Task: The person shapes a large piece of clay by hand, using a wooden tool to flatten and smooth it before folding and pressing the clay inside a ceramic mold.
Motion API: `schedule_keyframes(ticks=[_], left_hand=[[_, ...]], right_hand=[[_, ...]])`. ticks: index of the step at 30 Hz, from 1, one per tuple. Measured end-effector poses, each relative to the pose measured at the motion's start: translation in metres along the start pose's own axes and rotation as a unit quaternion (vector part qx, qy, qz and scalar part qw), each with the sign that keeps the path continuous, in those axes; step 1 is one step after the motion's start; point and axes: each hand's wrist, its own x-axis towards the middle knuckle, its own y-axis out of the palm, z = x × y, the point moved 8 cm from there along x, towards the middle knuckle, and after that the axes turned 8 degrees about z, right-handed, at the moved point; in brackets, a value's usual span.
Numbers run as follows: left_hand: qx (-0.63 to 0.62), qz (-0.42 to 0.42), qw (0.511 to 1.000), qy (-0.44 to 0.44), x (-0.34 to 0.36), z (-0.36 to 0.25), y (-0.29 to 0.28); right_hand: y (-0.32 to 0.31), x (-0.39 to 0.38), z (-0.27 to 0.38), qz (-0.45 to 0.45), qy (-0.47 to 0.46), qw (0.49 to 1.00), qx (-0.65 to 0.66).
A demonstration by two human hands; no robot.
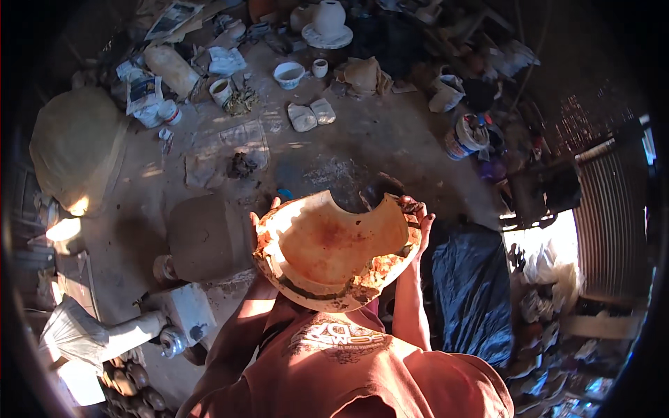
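A wide, shallow tan bowl (327, 244) with a large curved gap in its far rim and crumbly, rust-stained edges is held up in front of my body, above my red shirt. My left hand (256, 219) grips it at the left rim, mostly hidden behind it with fingertips showing. My right hand (421, 226) is closed round the right rim, near the gap. Just beyond the bowl, a dark object (376, 184) and a small blue item (284, 194) are partly hidden.
A grey block (202, 237) and a white machine (181, 310) stand left. Black plastic sheeting (467, 292) lies right, before corrugated metal (603, 237). A large covered mound (73, 146) sits far left. Pots (327, 21), containers (289, 73), a bucket (465, 136) and papers fill the far area.
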Motion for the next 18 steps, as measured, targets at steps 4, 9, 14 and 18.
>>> schedule_keyframes(ticks=[4, 9, 14, 18], left_hand=[[-0.038, 0.007, 0.999, 0.023, 0.039, 0.013, 0.009], [-0.098, 0.048, 0.994, 0.014, 0.123, 0.034, 0.015], [-0.198, 0.177, 0.964, -0.016, 0.225, 0.040, 0.018], [-0.435, 0.422, 0.792, -0.070, 0.312, 0.016, 0.022]], right_hand=[[-0.009, 0.083, 0.006, 0.070, 0.024, 0.997, 0.001], [-0.030, 0.172, 0.002, 0.053, 0.072, 0.996, -0.001], [-0.035, 0.273, -0.027, 0.084, 0.066, 0.994, -0.036], [-0.075, 0.359, -0.074, 0.040, 0.100, 0.994, -0.018]])
